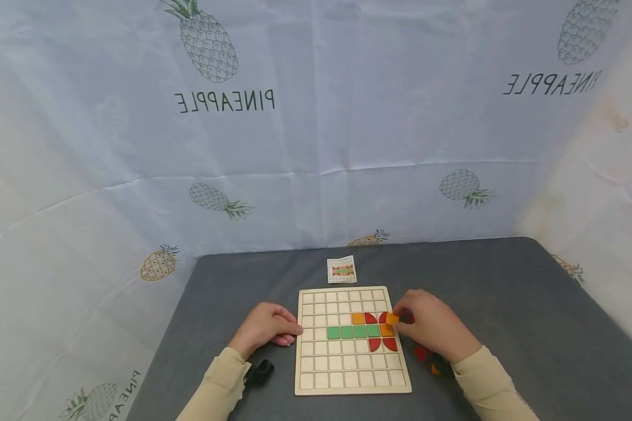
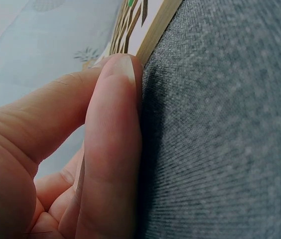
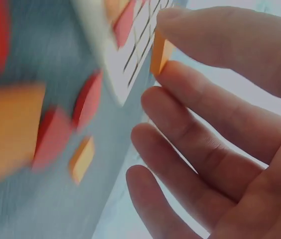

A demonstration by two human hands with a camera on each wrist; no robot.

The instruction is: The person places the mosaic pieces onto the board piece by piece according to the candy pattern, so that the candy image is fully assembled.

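A pale wooden grid board (image 1: 336,363) lies on the grey table. Green square tiles (image 1: 346,332) form a row across its middle. To the right of them sit an orange tile (image 1: 387,330) and red petal-shaped tiles (image 1: 390,344). My left hand (image 1: 267,325) holds the board's left edge, thumb and forefinger (image 2: 111,124) together at the rim. Over the board's right side, my right hand (image 1: 433,323) pinches an orange square tile (image 3: 161,52) between thumb and forefinger. Its other fingers are spread and loosely bent.
Loose red tiles (image 1: 421,353) and orange ones (image 3: 15,130) lie on the table right of the board, partly hidden by the right arm in the head view. A small pattern card (image 1: 342,270) lies behind the board. A black object (image 1: 262,372) sits by the left wrist.
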